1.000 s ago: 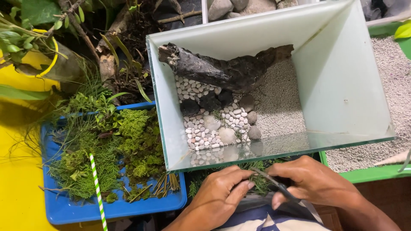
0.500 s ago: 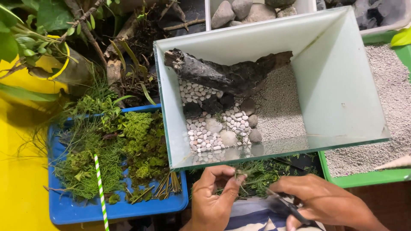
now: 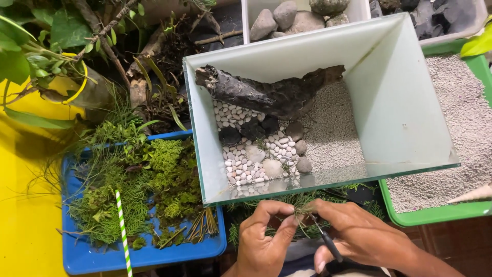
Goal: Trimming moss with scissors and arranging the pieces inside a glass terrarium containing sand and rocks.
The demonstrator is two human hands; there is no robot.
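The fingers (image 3: 287, 218) of the left hand (image 3: 264, 241) are pinched shut on a small sprig of plant (image 3: 303, 210), thumb and forefinger meeting at its base just below the front glass of the tank. The right hand (image 3: 359, 236) closes from the other side, its fingers touching the same tuft while also wrapped around the dark handles of a pair of scissors (image 3: 328, 246), whose blades point up toward the sprig; whether the blades are parted cannot be told. The sprig looks feather-light, soft and limp, likely to bend or shed strands if squeezed hard, so the base of the stems, where they bunch, seems the safest place to grip. Beyond the hands, the glass tank (image 3: 400, 102) is tilted toward the camera, holding a dark piece of driftwood (image 3: 266, 92), white pebbles (image 3: 241, 164), a few larger stones and grey sand (image 3: 333, 133). To the left lies a blue tray (image 3: 154, 254) full of moss and green cuttings with a green-and-white striped straw (image 3: 122, 225) across it; to the right, a green tray (image 3: 435, 213) of pale gravel. All of it rests on a yellow desk (image 3: 25, 215).
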